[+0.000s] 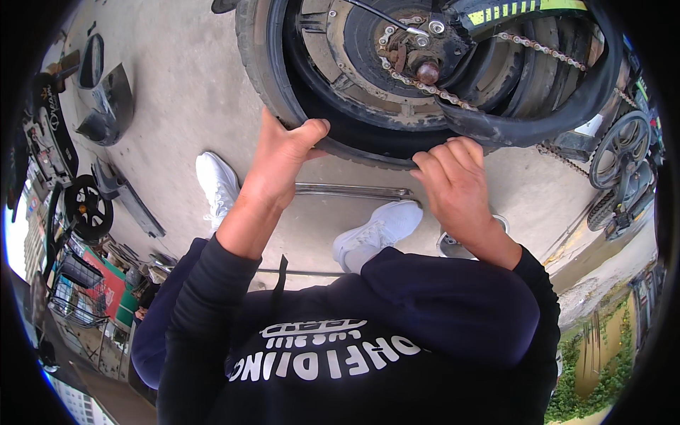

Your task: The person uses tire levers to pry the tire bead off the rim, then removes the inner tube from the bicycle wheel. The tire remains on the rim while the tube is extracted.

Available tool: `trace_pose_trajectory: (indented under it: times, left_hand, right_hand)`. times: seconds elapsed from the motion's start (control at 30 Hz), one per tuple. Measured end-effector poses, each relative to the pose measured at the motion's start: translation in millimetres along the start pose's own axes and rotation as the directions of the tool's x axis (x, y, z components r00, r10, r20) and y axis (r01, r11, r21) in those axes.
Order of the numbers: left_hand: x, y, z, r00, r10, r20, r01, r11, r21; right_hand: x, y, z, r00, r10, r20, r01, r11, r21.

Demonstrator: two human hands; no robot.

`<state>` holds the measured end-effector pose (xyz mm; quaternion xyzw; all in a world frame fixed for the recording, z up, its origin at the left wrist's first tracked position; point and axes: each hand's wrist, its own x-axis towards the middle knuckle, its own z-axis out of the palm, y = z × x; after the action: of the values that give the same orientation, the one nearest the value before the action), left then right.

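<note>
A black tyre [263, 64] sits around a dusty wheel [333, 67], its near side pulled away from the rim so a dark gap shows. My left hand [287, 145] grips the tyre's near-left edge, the thumb on top and the other fingers mostly hidden beneath. Curled over the tyre's near edge is my right hand [453, 177], its fingertips partly out of sight. Beside that hand a black inner tube [538, 131] bulges out and loops to the right. A rusty chain [432, 88] runs past the hub and axle nut [428, 71].
A long metal bar [354, 190] lies on the concrete between my white shoes [379, 230]. A round metal bowl [473, 244] stands under my right forearm. Black plastic covers [110, 106] lie at the left, near a parked scooter [53, 131]. Pedal-crank parts [620, 152] are at the right.
</note>
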<state>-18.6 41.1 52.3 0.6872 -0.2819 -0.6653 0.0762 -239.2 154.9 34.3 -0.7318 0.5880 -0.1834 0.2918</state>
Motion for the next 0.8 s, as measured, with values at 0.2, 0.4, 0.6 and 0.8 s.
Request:
trace_pose_trajectory:
  times: [0.2,0.4,0.6,0.8]
  left_hand:
    - [14,17,-11,0.998,0.049,0.05,-0.052,0.997,0.057]
    - [5,4,-18,0.518,0.852,0.075,-0.629,0.319,0.709]
    - [2,7,-12,0.487,0.513,0.707,-0.709,-0.241,0.663]
    - [-17,28,-12,0.426,0.399,0.812,-0.752,-0.344,0.563]
  right_hand:
    - [7,-14,17,1.0,-0.02,0.017,0.02,0.999,0.03]
    - [13,-23,27,0.996,-0.076,0.046,0.076,0.997,0.019]
    - [19,-27,9,0.986,-0.047,0.158,0.029,0.993,0.116]
    - [15,8,-44,0.943,-0.03,0.333,0.056,0.996,-0.069]
